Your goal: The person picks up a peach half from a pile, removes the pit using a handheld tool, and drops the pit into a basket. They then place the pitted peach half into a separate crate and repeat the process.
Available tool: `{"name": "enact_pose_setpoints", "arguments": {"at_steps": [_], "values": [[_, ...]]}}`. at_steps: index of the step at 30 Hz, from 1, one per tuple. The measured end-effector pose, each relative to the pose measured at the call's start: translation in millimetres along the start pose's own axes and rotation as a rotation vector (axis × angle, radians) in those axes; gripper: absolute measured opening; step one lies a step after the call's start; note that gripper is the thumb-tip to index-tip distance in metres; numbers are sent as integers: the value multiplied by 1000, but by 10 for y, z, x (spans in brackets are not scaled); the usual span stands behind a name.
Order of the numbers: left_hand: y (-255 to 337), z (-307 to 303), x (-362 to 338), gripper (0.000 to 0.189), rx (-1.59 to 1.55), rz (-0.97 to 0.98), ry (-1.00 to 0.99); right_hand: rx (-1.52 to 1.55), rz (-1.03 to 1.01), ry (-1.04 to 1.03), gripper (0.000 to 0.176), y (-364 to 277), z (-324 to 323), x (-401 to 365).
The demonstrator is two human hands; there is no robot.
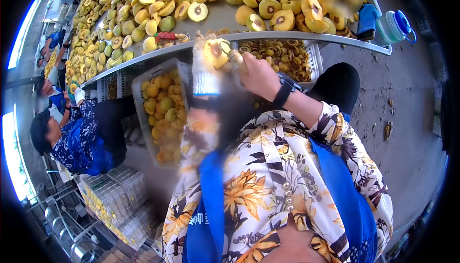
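My left hand, in a white knitted glove, is closed around a halved yellow peach whose cut face and brownish centre show. My bare right hand, with a dark watch on its wrist, grips the pale handle of a small pitting knife. The tool's tip meets the cut face of the peach; its exact shape is too small to make out. Both hands are just in front of the metal table edge. Close to them on the table lies a red-handled tool.
Halved peaches are heaped across the table. Below its edge are a crate of brown pits and scraps and a clear bin of whole peaches. A water bottle hangs at the right corner. A co-worker sits at left.
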State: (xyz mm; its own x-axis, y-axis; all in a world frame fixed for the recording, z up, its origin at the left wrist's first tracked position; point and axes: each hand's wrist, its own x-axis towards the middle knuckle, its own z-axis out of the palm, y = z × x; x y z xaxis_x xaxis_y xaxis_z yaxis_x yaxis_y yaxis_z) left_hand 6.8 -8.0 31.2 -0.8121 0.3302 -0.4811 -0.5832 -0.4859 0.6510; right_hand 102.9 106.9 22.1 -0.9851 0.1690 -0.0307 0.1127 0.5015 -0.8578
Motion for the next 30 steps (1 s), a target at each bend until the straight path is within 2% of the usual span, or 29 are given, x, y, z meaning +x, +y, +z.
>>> {"name": "enact_pose_setpoints", "arguments": {"at_steps": [3, 4, 6, 10, 13, 16, 19, 22, 24, 27, 29, 30], "values": [[-195, -34, 56, 38, -1, 44, -138, -21, 15, 2, 23, 51, 40, -54], [-250, 10, 106, 41, -54, 50, -56, -34, 5, 2, 23, 102, 59, -68], [-309, 66, 65, 41, -5, 92, -74, -59, -17, -3, 23, 180, 80, -86], [-473, 53, 124, 43, 48, 188, -50, -47, 66, 32, 20, 93, 28, -178], [-542, 77, 95, 42, -19, 200, -128, -38, 80, 98, 19, 30, 32, -234], [-452, 377, -195, 41, 14, 182, -59, -22, 86, 140, 19, 18, 39, -262], [-466, 407, -133, 40, -18, 182, 34, -27, 59, 139, 19, 58, 52, -271], [-533, 128, 22, 37, 39, 201, -114, -45, 46, 92, 20, 80, 30, -275], [-421, 63, 1, 36, 131, 85, -214, -81, 19, 68, 21, 57, 2, -291], [-203, -33, 53, 39, 297, -52, -385, -94, 65, -104, 23, 5, -85, -282], [-84, -2, 125, 42, 436, -132, -463, -53, 41, -111, 24, 99, -50, -267], [-24, -23, 103, 51, 444, -252, -476, -32, 26, -114, 25, 104, -35, -260]]}}
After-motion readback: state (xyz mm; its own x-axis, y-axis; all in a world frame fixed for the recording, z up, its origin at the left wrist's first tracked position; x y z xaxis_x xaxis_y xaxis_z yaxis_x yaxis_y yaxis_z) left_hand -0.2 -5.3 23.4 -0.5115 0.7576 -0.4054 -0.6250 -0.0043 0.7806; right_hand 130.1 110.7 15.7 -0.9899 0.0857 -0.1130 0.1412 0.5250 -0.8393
